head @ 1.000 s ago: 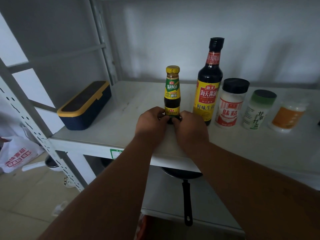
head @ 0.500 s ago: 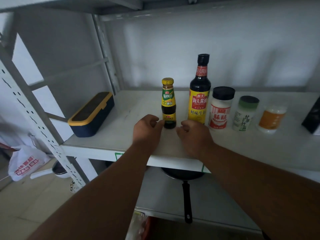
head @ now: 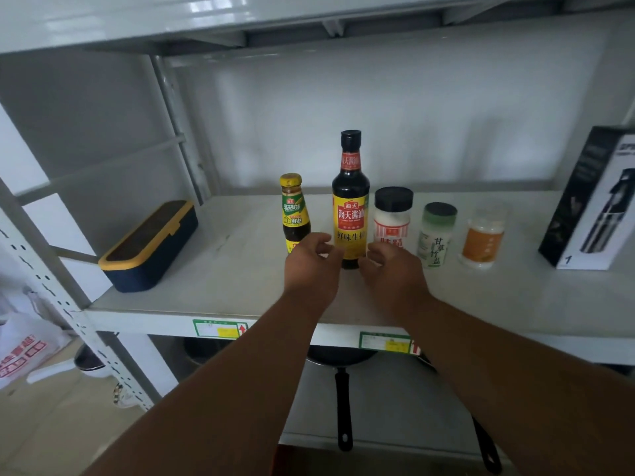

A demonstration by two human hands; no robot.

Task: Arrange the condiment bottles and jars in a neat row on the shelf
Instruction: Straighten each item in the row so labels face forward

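Both hands (head: 350, 266) now off small bottle (head: 294, 211), loosely curled (empty) flanking soy sauce bottle (head: 350, 207).

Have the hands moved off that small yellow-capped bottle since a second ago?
Yes. Both hands have shifted right along the shelf: the left hand and right hand now flank the tall soy bottle, not the small bottle.

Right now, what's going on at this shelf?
A person is lining up condiments on the shelf. Five stand in a row: a small sauce bottle, a tall soy sauce bottle, a white jar, a green-capped jar and an orange-labelled jar. The left hand and right hand flank the base of the soy sauce bottle, fingers loosely curled, apparently gripping nothing.
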